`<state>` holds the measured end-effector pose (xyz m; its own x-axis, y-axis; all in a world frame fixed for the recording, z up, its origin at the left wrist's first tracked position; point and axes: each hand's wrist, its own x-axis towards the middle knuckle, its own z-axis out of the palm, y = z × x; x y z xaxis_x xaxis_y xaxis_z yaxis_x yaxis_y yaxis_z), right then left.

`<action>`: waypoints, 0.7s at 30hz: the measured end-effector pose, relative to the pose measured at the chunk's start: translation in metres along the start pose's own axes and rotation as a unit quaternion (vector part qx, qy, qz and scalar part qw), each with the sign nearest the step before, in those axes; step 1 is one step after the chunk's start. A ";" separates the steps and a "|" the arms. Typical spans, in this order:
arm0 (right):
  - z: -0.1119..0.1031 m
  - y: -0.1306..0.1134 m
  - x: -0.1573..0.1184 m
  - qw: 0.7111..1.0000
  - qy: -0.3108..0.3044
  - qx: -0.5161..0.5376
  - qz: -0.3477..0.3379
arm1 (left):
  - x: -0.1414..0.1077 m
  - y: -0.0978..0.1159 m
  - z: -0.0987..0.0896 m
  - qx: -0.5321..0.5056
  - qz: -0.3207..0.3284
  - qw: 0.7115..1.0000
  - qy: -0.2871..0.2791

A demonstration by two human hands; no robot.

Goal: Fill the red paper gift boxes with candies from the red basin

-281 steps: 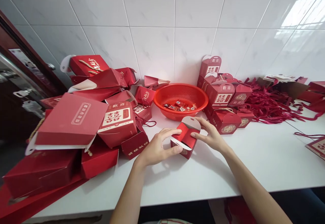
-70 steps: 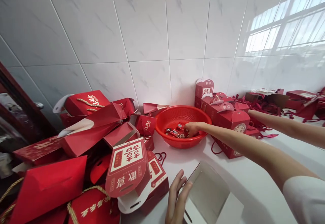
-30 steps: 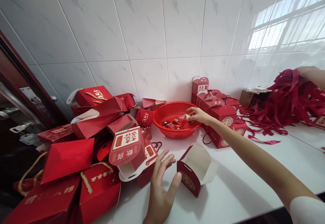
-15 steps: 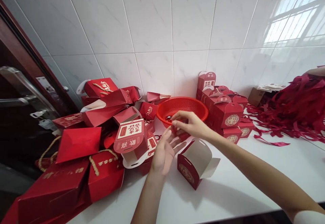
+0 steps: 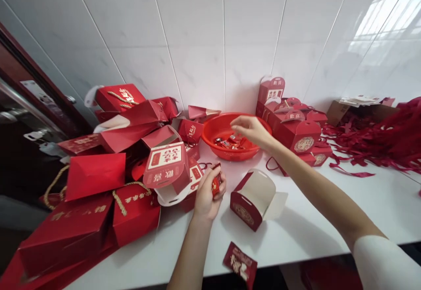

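My left hand [image 5: 206, 195] is closed around red wrapped candies [image 5: 215, 186], above the table left of an open gift box [image 5: 255, 195]. How many candies it holds is partly hidden by the fingers. Over the red plastic basket [image 5: 237, 155] hovers my right hand [image 5: 252, 130], fingers curved and apart, with nothing visible in it. Small wrapped candies [image 5: 230, 143] lie in the bottom of the basket. A dark red wrapped packet [image 5: 240, 264] is at the table's front edge, partly beyond it. The dark red box stands with its pale inner flaps spread.
On the left, red gift boxes with rope handles [image 5: 136, 213] are heaped beside a box with white lettering [image 5: 166, 162]. More dark red boxes [image 5: 297, 136] are stacked right of the basket. Crimson ribbons [image 5: 378, 127] spread across the far right, near a cardboard box [image 5: 338, 111].
My hands have parted: the right moved up over the basket, while the left drew down and closed on the candies. The dark red packet now shows at the front edge.
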<state>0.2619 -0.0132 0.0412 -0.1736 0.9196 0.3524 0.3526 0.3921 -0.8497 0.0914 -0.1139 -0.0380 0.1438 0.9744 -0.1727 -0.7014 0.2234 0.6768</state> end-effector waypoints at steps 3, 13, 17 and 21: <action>-0.019 -0.025 -0.028 0.996 -0.036 0.065 -0.042 | 0.000 0.003 -0.003 0.014 0.010 1.000 0.001; 0.076 0.008 -0.214 0.847 -0.260 -0.344 -0.312 | -0.005 0.004 -0.005 0.042 0.033 0.998 -0.034; 0.109 0.054 -0.236 0.863 -0.239 -0.354 -0.270 | -0.005 0.003 -0.005 0.039 0.035 0.998 -0.030; 0.077 0.026 -0.227 0.890 -0.332 -0.239 -0.201 | -0.007 0.005 -0.008 0.032 0.026 0.998 -0.052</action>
<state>0.2399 -0.2136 -0.0906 -0.8233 0.5484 0.1465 0.4623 0.7976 -0.3874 0.0815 -0.1198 -0.0395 0.1824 0.9813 -0.0621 -0.6647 0.1697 0.7276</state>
